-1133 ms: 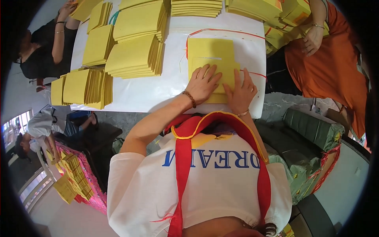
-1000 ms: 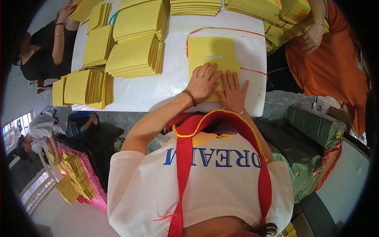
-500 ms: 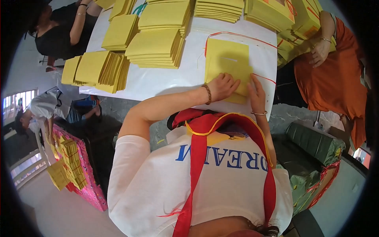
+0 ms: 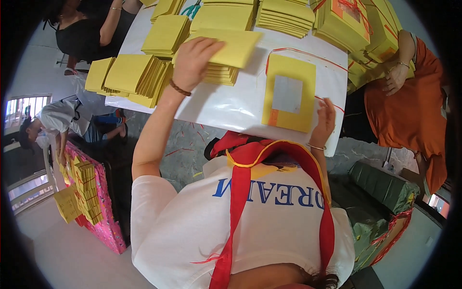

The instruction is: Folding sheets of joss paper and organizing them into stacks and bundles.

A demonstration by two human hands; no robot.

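Note:
My left hand (image 4: 195, 60) is closed on the near edge of a yellow paper packet (image 4: 238, 48), slightly smeared by motion. The packet is tilted above a stack of similar yellow packets (image 4: 221, 75), partly hiding it. To the right, a yellow packet (image 4: 308, 91) lies flat, with a white-grey rectangle (image 4: 287, 95) and a small orange patch at its lower left corner. My right hand (image 4: 326, 118) is just off that packet's right edge, fingers raised and holding nothing. A thin red string (image 4: 308, 54) runs around the flat packet's far side, and another end shows by my right hand.
More yellow stacks (image 4: 166, 33) cover the white table's (image 4: 192, 108) left and far side, with green-handled pliers (image 4: 191, 9) among them. String-tied bundles (image 4: 344, 21) stand far right, beside a person in orange (image 4: 399, 98). Two other people are at left. Green wrapped packages (image 4: 382, 178) sit lower right.
My left hand has moved left and away from the flat packet to the stack, and now grips a lifted packet. The white-grey rectangle is uncovered. My right hand has drawn slightly back.

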